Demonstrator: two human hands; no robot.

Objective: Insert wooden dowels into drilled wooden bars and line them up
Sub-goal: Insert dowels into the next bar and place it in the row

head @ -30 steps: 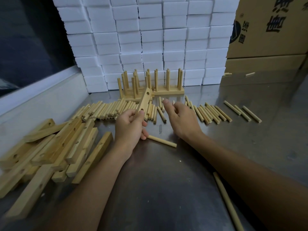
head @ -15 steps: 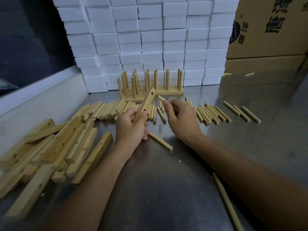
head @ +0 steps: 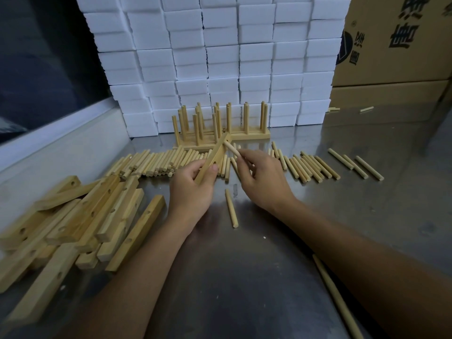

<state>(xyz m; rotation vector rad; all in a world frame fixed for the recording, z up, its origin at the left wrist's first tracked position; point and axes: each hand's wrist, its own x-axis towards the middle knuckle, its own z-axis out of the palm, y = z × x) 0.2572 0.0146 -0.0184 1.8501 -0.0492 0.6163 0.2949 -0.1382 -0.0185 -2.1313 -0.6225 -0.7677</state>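
Steel table [head: 256, 277]: left hand [head: 193, 189] gripped bar [head: 212, 159]; right hand [head: 261, 177] pinched dowel [head: 231, 149], tip beside bar's far hole.

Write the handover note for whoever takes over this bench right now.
Left hand grips a drilled pale wooden bar, tilted up. Right hand pinches a short round wooden dowel, its tip near the bar's far end, not yet inserted.
Done: finished bars with upright dowels stand by the white foam blocks.
Left: empty drilled bars piled at left; loose dowels in a row on the steel table.
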